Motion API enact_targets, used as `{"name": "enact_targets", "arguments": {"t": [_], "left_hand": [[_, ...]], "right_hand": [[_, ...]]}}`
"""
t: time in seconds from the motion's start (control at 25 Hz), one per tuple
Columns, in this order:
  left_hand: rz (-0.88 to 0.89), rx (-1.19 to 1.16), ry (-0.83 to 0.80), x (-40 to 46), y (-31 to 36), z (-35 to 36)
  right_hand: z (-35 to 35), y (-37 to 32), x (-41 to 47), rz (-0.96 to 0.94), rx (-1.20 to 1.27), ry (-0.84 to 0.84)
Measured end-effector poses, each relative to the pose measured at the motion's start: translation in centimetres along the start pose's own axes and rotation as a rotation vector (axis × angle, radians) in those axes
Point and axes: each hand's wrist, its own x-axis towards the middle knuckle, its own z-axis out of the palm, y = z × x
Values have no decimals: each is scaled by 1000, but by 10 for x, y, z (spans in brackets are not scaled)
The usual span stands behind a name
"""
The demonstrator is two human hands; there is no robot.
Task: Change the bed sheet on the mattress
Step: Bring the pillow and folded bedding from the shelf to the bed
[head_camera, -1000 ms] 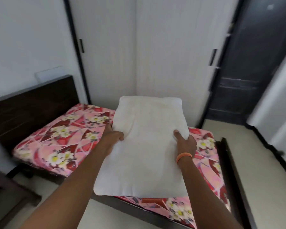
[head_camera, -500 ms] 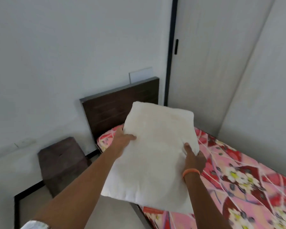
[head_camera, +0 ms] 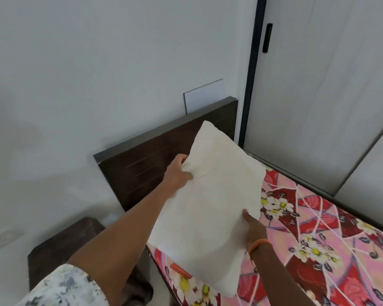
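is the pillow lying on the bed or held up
Held up: both hands, left hand and right hand, grip the white pillow, tilted above the floral sheet by the headboard.

White-grey floral sleeve, orange wristband, bare forearms

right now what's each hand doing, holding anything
Left hand: grips the upper left edge of the white pillow.
Right hand: holds the pillow's right edge, fingers mostly hidden behind it.

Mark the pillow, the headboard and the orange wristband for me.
pillow (head_camera: 210, 208), head view, middle of its white face.
headboard (head_camera: 142, 171), head view, dark wooden front panel.
orange wristband (head_camera: 258, 244), head view, band on the right wrist.
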Motion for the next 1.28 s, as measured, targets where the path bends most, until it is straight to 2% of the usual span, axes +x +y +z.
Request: {"name": "enact_targets", "arguments": {"t": [0.16,0.28,0.48,0.6,0.68,0.84,0.96,1.04,1.16,1.28], "left_hand": [[55,159,-176,179,-25,-3],[100,283,-286,311,-65,7],[71,395,-264,433,-176,39],[95,694,-266,443,-229,57],[142,858,-235,438,-240,65],[84,836,-290,438,-231,60],[41,850,-341,433,-221,47],[-14,859,-292,425,-216,37],[-28,940,-118,377,-194,30],[26,877,-117,295,-146,41]], "right_hand": [[109,-3,90,222,27,48],[184,3,182,284,75,75],[269,43,322,314,66,142],[285,71,359,345,-7,152],[281,82,363,349,-32,159],[267,71,345,429,-40,137],[258,63,329,485,-9,32],[260,59,315,511,-19,-43],[247,50,264,524,-44,-86],[201,24,185,422,-38,-61]]}}
